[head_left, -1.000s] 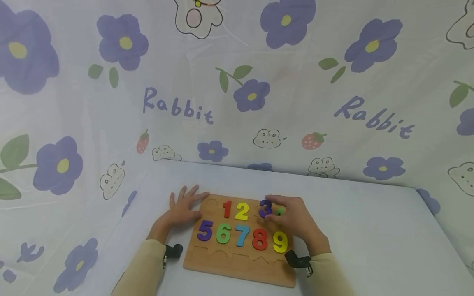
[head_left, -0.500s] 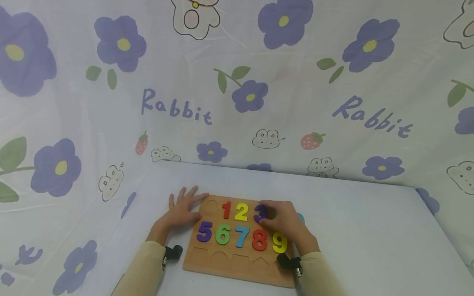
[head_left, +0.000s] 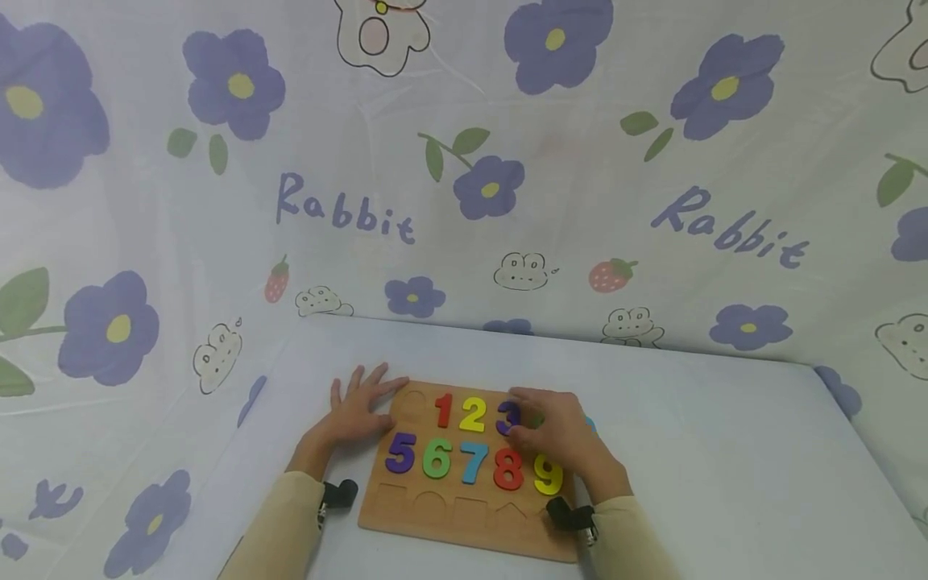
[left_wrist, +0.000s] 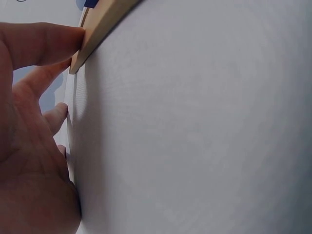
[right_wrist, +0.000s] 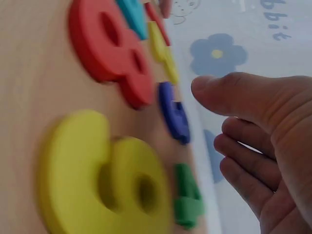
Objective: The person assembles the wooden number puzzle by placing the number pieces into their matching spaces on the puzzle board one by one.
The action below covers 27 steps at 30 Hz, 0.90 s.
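Observation:
A wooden number puzzle board (head_left: 435,548) lies on the white table with colored number pieces in two rows. My left hand (head_left: 357,411) is spread at its left side, thumb and index finger touching the edge; the left wrist view shows the thumb (left_wrist: 53,44) against the wood. My right hand (head_left: 558,431) is over the upper right of the board, beside the purple 3 (head_left: 507,419). In the right wrist view the thumb (right_wrist: 219,95) stands apart from the purple 3 (right_wrist: 171,114), and nothing is held. The green 4 (right_wrist: 187,197) is mostly hidden under this hand in the head view.
Red 1 (head_left: 444,411) and yellow 2 (head_left: 474,415) share the top row; the row from purple 5 (head_left: 400,453) to yellow 9 (head_left: 548,475) runs below. Shallow outlined recesses line the front. A light-blue piece (head_left: 590,424) shows past the right hand. A printed curtain (head_left: 464,161) hangs behind.
The right hand has moved left with the purple 3, which now sits in line beside the yellow 2, and has let go of it. The left hand has stayed in place.

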### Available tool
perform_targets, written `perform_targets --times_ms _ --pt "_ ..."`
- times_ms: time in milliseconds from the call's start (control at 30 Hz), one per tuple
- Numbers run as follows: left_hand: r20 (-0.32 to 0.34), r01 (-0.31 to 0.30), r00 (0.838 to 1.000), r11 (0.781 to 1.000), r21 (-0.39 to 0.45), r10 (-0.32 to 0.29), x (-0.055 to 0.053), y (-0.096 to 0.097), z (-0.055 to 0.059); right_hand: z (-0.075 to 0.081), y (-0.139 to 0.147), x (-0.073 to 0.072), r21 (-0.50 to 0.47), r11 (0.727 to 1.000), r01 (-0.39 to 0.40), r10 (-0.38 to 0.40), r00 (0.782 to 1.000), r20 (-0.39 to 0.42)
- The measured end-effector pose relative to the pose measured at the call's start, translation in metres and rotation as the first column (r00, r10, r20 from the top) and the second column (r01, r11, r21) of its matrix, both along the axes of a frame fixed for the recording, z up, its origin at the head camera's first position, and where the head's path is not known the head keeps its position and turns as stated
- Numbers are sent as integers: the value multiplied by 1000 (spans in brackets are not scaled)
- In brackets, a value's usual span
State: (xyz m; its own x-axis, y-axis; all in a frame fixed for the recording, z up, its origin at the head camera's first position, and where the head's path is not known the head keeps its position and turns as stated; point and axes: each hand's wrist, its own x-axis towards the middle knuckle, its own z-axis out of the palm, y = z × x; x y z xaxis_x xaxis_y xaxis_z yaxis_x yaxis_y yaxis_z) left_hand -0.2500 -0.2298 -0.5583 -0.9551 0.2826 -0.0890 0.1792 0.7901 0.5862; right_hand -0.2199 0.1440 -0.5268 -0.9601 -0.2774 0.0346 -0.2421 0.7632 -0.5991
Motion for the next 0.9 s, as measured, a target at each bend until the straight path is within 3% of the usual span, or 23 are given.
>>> perform_targets --times_ms 133,367,567,900 --pt "1 7 1000 1000 2 -7 0 0 0 15 14 2 1 1000 15 -15 1000 -10" --pt "5 4 1000 1000 -14 -4 0 1 -1 29 46 9 8 999 -32 33 990 -140" --pt "0 -1 1000 1000 -4 1 1 2 0 28 76 13 8 998 -57 57 979 -196" --pt "4 -1 1000 1000 3 1 4 3 4 15 108 20 -57 997 -59 48 983 -176"
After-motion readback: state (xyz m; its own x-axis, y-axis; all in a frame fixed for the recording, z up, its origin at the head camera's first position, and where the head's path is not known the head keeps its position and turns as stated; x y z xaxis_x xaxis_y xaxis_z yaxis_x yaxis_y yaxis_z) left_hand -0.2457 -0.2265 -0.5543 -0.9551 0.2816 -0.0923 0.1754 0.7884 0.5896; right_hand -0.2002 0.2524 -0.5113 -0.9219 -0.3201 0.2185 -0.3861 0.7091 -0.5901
